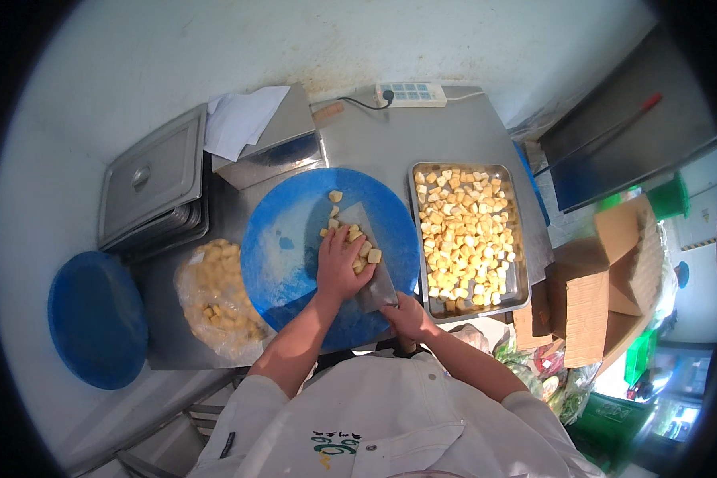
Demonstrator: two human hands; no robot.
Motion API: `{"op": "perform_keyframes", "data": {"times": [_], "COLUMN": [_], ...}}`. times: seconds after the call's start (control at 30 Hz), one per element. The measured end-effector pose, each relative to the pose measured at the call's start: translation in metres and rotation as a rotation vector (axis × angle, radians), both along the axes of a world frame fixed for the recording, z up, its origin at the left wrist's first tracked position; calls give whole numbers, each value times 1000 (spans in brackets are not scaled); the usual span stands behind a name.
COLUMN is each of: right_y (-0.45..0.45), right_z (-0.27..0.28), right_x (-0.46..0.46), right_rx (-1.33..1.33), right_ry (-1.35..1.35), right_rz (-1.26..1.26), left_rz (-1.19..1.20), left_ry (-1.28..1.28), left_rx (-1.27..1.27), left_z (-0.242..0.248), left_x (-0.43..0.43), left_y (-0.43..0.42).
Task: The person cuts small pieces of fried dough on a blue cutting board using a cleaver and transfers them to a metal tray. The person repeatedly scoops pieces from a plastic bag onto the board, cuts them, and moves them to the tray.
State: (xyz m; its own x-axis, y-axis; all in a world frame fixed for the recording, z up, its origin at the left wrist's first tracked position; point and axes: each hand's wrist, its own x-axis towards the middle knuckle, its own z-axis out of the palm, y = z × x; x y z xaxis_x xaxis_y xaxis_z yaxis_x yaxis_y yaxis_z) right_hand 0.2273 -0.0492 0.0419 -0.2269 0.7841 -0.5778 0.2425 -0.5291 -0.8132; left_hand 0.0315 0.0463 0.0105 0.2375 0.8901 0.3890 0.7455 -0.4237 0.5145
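Note:
My right hand [407,319] is closed on the handle of a cleaver, whose broad blade [381,290] lies nearly flat on a round blue cutting board [281,278]. Several golden-skinned cubes [364,250], perhaps fried tofu, rest on or against the blade. My left hand [339,266] lies over these cubes with its fingers spread; whether it grips any cannot be told. A few more pieces [334,196] sit farther up the board. To the right, a steel tray [521,281] holds many similar cubes. Left of the board lies a clear plastic bag [215,299] of yellow pieces.
Stacked steel pans with a lid [155,173] stand at the left, beside a metal box [275,143] with papers [245,119]. A second blue board [98,319] leans at far left. A power strip [411,95] lies against the wall. Open cardboard boxes [585,310] stand at the right.

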Motion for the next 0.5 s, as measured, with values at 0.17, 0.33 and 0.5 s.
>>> {"op": "perform_keyframes", "data": {"times": [0.17, 0.33, 0.5], "right_y": [-1, 1, 15], "right_z": [1, 17, 33], "right_x": [6, 54, 121], "right_rx": [-64, 36, -45], "right_ry": [124, 46, 12], "right_rz": [-51, -115, -372], "left_rz": [-10, -102, -244], "left_ry": [-82, -125, -264], "left_rx": [96, 119, 73], "left_z": [6, 17, 9], "left_x": [15, 72, 170], "left_y": [0, 21, 63]}}
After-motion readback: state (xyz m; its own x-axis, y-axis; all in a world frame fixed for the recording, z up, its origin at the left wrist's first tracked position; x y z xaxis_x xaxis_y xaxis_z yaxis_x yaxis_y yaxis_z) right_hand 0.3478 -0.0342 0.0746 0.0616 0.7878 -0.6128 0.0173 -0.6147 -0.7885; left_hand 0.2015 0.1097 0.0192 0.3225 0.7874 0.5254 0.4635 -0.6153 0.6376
